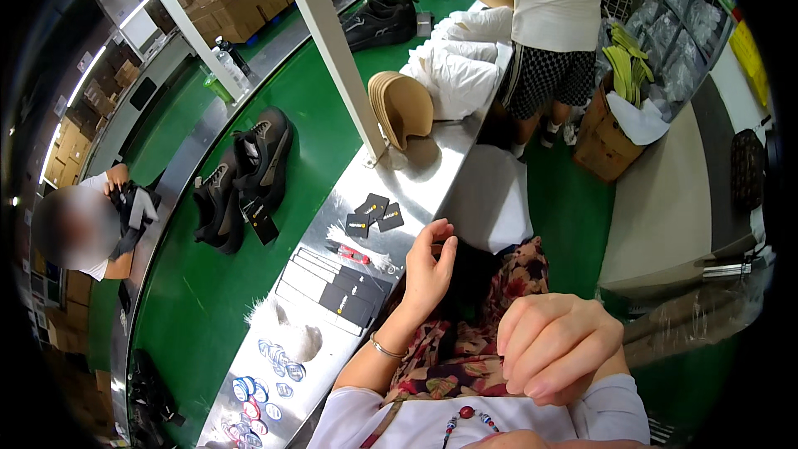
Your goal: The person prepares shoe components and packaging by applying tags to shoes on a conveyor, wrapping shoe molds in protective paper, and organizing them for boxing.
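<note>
My left hand [428, 268] is raised just off the edge of the metal bench [320, 220], fingers bent but apart from the thumb, with nothing visible between them. My right hand [561, 345] hangs in front of my chest with its fingers curled inward; whatever might be inside is hidden. On the bench nearest my left hand lie black hang tags [356, 299] in a neat stack, three small black cards [376, 209], white tag strings [378, 261] and a red-handled cutting tool [353, 254]. A pair of dark shoes [241, 179] with a black tag rests on the green conveyor belt.
Round stickers or badges [249, 403] and a white fluffy bundle [287, 331] lie on the near bench. Beyond a white post [332, 50] are tan curved inserts [401, 108] and white paper bundles [457, 66]. Co-workers stand across the belt and farther along; a carton [611, 133] is on the floor.
</note>
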A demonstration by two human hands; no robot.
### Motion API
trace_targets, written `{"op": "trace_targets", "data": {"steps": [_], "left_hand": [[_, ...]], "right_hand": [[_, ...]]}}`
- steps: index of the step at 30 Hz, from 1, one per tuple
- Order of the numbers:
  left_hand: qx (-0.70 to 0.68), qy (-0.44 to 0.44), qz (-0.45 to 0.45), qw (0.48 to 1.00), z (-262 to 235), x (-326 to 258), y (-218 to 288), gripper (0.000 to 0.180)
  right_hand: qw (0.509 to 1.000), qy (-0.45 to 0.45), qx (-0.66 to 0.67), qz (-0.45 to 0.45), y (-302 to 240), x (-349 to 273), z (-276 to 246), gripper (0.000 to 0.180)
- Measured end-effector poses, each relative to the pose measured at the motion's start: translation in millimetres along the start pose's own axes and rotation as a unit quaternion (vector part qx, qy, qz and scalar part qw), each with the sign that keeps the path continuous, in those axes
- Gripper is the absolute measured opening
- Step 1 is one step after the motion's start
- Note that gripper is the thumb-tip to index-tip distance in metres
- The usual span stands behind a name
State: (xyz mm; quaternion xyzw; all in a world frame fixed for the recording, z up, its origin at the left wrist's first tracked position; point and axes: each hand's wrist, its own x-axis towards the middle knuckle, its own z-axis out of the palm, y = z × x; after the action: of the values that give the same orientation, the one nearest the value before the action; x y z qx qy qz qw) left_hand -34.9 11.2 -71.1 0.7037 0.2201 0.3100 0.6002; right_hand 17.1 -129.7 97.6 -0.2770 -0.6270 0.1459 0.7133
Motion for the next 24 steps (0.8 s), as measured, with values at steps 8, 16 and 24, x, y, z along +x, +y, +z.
{"op": "trace_targets", "data": {"steps": [8, 16, 24], "left_hand": [[0.009, -0.034, -0.028, 0.999, 8.8, -6.4, -6.5, 0.029], [0.020, -0.074, -0.084, 0.993, 27.2, -21.9, -33.4, 0.028], [0.096, -0.127, -0.144, 0.977, 52.0, -35.3, -107.6, 0.029]], "right_hand": [[0.991, -0.128, 0.031, 0.020, -5.3, 6.3, -11.0, 0.009], [0.947, 0.216, -0.209, 0.112, 40.5, -50.1, -84.9, 0.006], [0.750, 0.346, -0.257, 0.501, 155.3, -222.7, -193.5, 0.030]]}}
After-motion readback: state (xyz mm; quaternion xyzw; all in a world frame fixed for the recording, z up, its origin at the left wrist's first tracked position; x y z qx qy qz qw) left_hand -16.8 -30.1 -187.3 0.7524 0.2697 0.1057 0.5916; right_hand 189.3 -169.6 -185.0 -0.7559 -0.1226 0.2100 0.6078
